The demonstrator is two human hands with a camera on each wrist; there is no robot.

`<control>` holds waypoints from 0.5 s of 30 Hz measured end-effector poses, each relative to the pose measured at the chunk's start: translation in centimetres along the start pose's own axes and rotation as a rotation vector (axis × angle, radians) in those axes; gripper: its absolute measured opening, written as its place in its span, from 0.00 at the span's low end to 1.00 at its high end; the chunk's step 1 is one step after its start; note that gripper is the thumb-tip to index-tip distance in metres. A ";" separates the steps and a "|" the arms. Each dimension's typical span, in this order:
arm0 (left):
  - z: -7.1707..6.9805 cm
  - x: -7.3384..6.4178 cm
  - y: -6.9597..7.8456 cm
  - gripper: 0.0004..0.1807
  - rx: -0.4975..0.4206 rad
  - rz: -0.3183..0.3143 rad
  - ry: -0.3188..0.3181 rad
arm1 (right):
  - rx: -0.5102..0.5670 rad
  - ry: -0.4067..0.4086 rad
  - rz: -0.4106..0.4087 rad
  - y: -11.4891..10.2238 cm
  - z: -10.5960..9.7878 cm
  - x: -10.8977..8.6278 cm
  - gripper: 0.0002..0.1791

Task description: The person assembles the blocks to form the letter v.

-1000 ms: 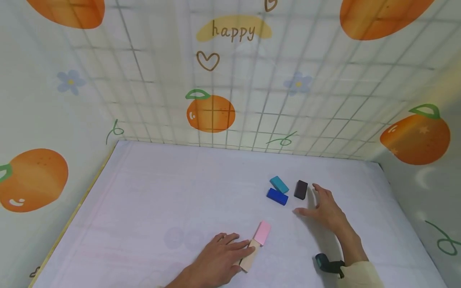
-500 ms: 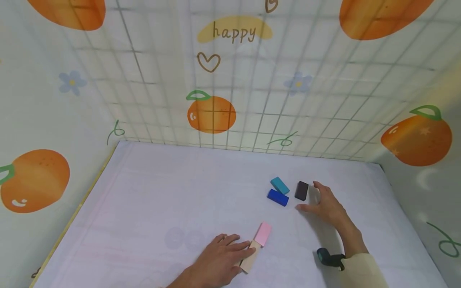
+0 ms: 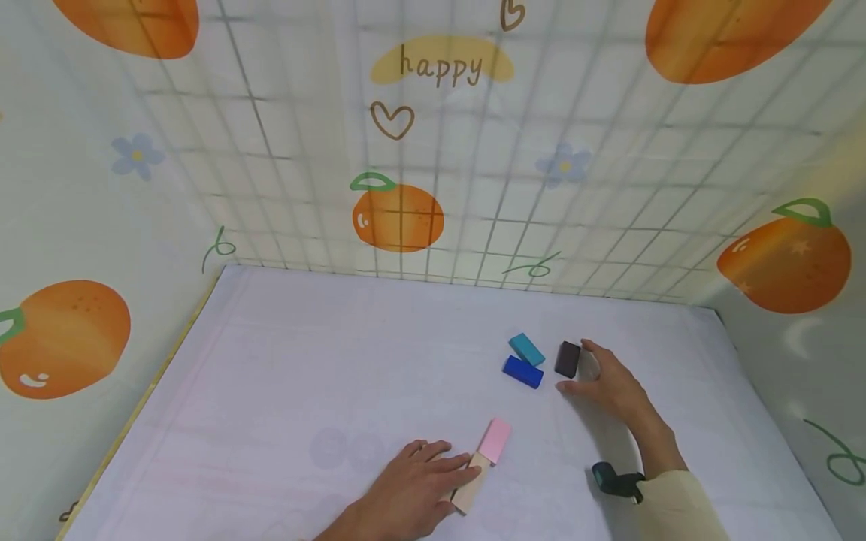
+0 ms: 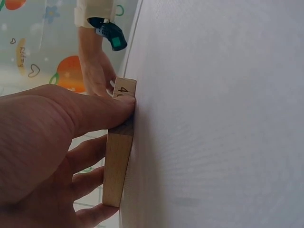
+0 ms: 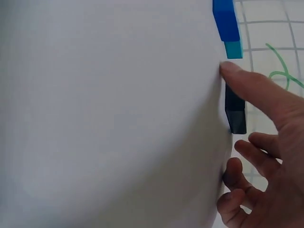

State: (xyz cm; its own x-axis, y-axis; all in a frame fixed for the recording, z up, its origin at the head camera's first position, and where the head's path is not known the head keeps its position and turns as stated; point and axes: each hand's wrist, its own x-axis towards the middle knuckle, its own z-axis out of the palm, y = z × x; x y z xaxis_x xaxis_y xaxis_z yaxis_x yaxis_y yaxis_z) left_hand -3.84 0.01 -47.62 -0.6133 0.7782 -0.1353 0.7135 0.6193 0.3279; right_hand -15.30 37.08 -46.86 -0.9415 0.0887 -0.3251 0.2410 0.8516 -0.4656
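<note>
My left hand (image 3: 413, 488) lies low over plain wooden blocks. In the left wrist view its thumb and fingers hold a wooden block (image 4: 118, 166) from both sides, with the thumb on a second piece marked with a 4. A pink block (image 3: 495, 441) touches the far end of the plain wooden block (image 3: 468, 492). My right hand (image 3: 612, 387) is spread beside a black block (image 3: 567, 359), thumb on the near side and forefinger on the far side. A gap shows between the fingers and the black block (image 5: 235, 107) in the right wrist view.
Left of the black block lie a teal block (image 3: 526, 349) and a dark blue block (image 3: 523, 372), close together. A white sheet (image 3: 304, 361) covers the table. Behind it hangs a cloth (image 3: 298, 150) printed with oranges and grid lines.
My right hand has shifted slightly left, bringing the forefinger nearer the black block. The left hand and the blocks hold their places; the view has tilted very slightly.
</note>
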 end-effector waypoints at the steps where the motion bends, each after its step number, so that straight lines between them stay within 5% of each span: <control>1: 0.0 0.0 0.0 0.34 -0.003 -0.001 0.000 | -0.003 0.001 -0.003 0.0 0.0 0.0 0.63; 7: 0.0 0.1 0.0 0.34 -0.025 -0.018 -0.018 | -0.023 0.029 -0.019 -0.4 0.0 -0.4 0.53; 15: 0.0 0.1 0.0 0.33 -0.046 -0.031 -0.027 | -0.040 0.029 -0.029 -0.8 0.0 -0.1 0.53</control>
State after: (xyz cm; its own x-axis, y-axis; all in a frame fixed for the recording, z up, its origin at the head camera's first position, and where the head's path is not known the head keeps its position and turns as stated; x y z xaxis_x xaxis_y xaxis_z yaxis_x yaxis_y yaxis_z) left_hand -3.86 0.08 -47.61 -0.6253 0.7615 -0.1708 0.6776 0.6383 0.3652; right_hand -15.39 36.42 -46.45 -0.9545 0.0778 -0.2879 0.2043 0.8739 -0.4411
